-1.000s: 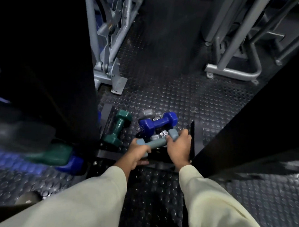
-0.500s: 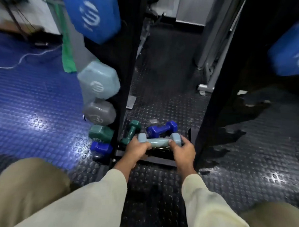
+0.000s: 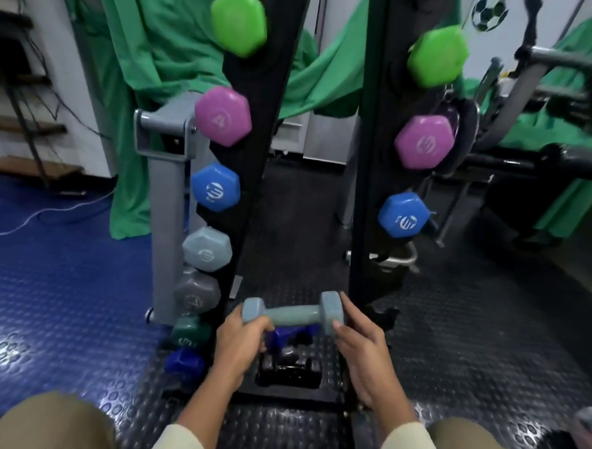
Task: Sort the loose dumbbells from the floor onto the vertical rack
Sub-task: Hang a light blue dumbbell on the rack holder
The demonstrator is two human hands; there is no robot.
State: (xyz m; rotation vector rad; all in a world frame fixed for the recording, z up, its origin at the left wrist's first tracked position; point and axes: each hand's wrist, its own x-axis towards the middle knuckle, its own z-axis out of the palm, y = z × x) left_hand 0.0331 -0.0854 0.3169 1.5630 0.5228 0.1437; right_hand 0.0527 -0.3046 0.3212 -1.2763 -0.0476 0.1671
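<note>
Between the two black uprights of the vertical rack (image 3: 256,175), a pale grey-blue rubber-coated hex dumbbell (image 3: 292,311) is held horizontal, clear of the floor. Left hand (image 3: 240,349): fingers curled round the left head and the near end of the handle. Right hand (image 3: 362,354): fingers fairly straight along the far face of the right head, thumb on the near face, so the head is pinched. Two-handed, level hold probably serves to line both heads up with a slot pair.

Below the fingers, on the rack's base plate (image 3: 287,392): a dark blue dumbbell (image 3: 283,335) and a black dumbbell (image 3: 290,363), both loose.

Left of the left-hand fingers, racked heads run upward: dark blue, dark green, grey, pale grey-blue (image 3: 207,249), blue, purple, lime. Above the right-hand fingers only blue, purple and lime show; lower right slots look vacant. Matching pale head suggests that level as the target.
</note>
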